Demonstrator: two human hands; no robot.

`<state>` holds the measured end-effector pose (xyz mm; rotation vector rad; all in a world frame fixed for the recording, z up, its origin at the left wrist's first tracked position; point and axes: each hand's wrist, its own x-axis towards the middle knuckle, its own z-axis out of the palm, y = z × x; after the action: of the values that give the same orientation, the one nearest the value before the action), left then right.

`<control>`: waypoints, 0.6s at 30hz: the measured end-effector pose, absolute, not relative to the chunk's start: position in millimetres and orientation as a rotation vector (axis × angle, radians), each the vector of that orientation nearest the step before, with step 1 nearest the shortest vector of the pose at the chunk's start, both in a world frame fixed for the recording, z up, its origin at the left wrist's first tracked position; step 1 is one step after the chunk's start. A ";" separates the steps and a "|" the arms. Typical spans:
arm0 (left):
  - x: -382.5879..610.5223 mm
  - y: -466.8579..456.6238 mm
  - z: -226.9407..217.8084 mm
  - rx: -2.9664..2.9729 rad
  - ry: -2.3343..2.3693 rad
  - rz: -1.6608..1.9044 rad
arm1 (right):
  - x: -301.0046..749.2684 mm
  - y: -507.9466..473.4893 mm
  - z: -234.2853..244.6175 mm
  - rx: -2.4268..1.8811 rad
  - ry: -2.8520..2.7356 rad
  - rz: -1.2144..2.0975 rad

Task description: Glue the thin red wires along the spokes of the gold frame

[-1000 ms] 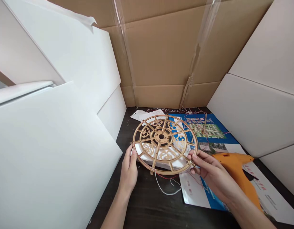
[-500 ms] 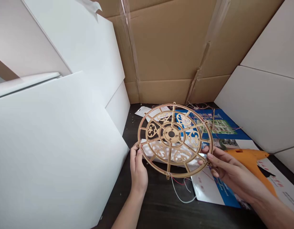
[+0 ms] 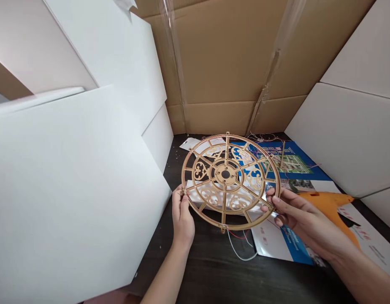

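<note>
A round tan openwork wheel (image 3: 224, 181), with spokes, rings and scroll ornaments, is held up above the table, tilted toward me. On its left rim my left hand (image 3: 183, 217) is closed, thumb in front and fingers behind. My right hand (image 3: 296, 215) pinches the lower right rim between thumb and fingers. Small tabs stick out around the wheel's edge. White and red wires (image 3: 241, 253) show below the wheel; I cannot tell whether they are attached to it. Behind the openwork lies a white object, partly hidden by the wheel.
An orange glue gun (image 3: 329, 207) lies at the right on printed blue and white sheets (image 3: 274, 245). Thin wires (image 3: 263, 138) and a small stick (image 3: 283, 154) rest at the back. White panels (image 3: 71, 190) stand at both sides, with a cardboard wall (image 3: 220, 63) behind the dark table (image 3: 214, 278).
The view has shifted slightly. The wheel and both hands sit a little higher and farther left in the picture; both hands keep the same grip on the rim.
</note>
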<state>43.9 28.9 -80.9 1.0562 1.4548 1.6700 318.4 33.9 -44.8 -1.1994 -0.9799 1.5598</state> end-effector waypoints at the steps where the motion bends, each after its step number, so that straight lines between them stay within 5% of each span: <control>1: 43.7 29.0 -81.4 1.056 1.454 1.670 | 318.1 33.5 -44.8 -1.203 -0.990 1.553; 18: 35.8 9.0 -74.1 1.079 1.700 1.727 | 315.9 28.1 -33.0 -1.396 -1.285 1.410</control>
<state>35.8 9.0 -74.1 1.0795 1.6999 1.7273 315.9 28.1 -33.0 -1.3959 -1.2849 1.4099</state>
